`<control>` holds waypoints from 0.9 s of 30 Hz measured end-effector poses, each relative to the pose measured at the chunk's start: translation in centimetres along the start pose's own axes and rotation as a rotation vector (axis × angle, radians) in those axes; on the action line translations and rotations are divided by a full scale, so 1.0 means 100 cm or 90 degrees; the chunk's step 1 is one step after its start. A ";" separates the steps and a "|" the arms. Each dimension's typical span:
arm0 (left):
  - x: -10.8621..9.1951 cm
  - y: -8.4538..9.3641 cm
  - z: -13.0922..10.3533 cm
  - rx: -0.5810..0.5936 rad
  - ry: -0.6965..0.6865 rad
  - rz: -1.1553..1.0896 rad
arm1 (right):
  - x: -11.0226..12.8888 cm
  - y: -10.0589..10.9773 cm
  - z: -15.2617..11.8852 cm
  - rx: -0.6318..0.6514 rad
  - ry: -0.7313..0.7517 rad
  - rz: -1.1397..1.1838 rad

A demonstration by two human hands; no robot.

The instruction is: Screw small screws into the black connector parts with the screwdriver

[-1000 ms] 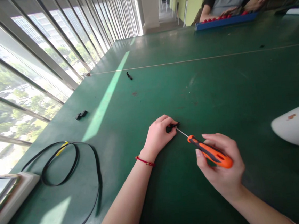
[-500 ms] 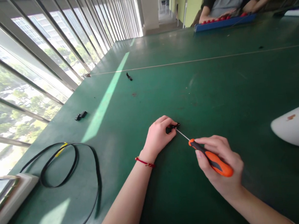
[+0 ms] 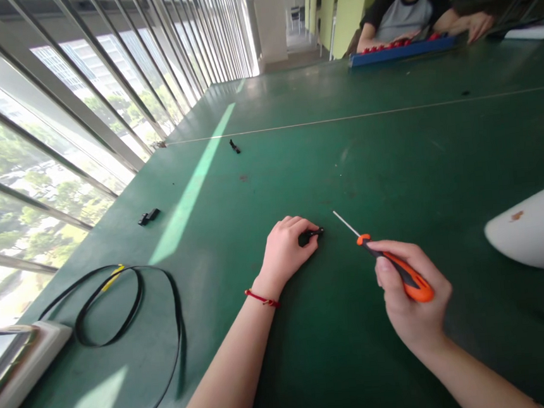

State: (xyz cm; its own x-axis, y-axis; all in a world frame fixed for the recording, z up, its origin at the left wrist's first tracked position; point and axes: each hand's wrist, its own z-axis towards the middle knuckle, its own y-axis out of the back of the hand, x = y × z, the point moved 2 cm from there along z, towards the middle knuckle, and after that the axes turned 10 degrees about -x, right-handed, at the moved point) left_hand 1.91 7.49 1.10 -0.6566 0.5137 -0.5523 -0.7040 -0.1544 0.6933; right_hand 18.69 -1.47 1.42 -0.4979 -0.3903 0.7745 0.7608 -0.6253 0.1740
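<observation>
Between the thumb and fingers of my left hand [image 3: 286,248] is a small black part [image 3: 309,235], pinched low over the green table [image 3: 298,176]. My fingers cover much of it, so its exact kind does not show. A red cord bracelet [image 3: 262,299] circles that wrist. My right hand [image 3: 416,299] is closed round the orange and black handle of a screwdriver [image 3: 404,273]. Its thin metal shaft points up and to the left, and the tip is apart from the black part, to its right and slightly farther off.
Small black pieces [image 3: 148,216] lie at the left, with another black piece [image 3: 234,146] farther back. A black flat cable [image 3: 176,301] loops at the left beside a white-edged object [image 3: 50,344]. White objects [image 3: 536,231] stand at right. Across the table, a person [image 3: 403,18] sits behind a blue tray [image 3: 401,51].
My right hand has drawn the screwdriver away from the black part, to the right, and the tip has come off it. My left hand keeps its pinch. The other person's hand has lowered.
</observation>
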 end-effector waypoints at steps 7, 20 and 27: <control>0.000 0.001 0.001 0.017 -0.009 -0.008 | -0.018 -0.015 0.006 0.064 -0.248 -0.023; 0.004 0.000 0.002 -0.006 0.039 -0.057 | -0.020 -0.017 0.001 0.195 -0.247 -0.099; 0.004 0.000 0.001 -0.004 0.039 -0.053 | -0.017 -0.017 0.002 0.229 -0.193 -0.147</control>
State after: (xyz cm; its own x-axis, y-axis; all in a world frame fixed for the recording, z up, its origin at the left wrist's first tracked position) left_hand 1.67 7.81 0.89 -0.6106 0.4727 -0.6354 -0.7586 -0.1186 0.6407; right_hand 18.36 0.42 -0.05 -0.5672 -0.0238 0.8232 0.7670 -0.3792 0.5176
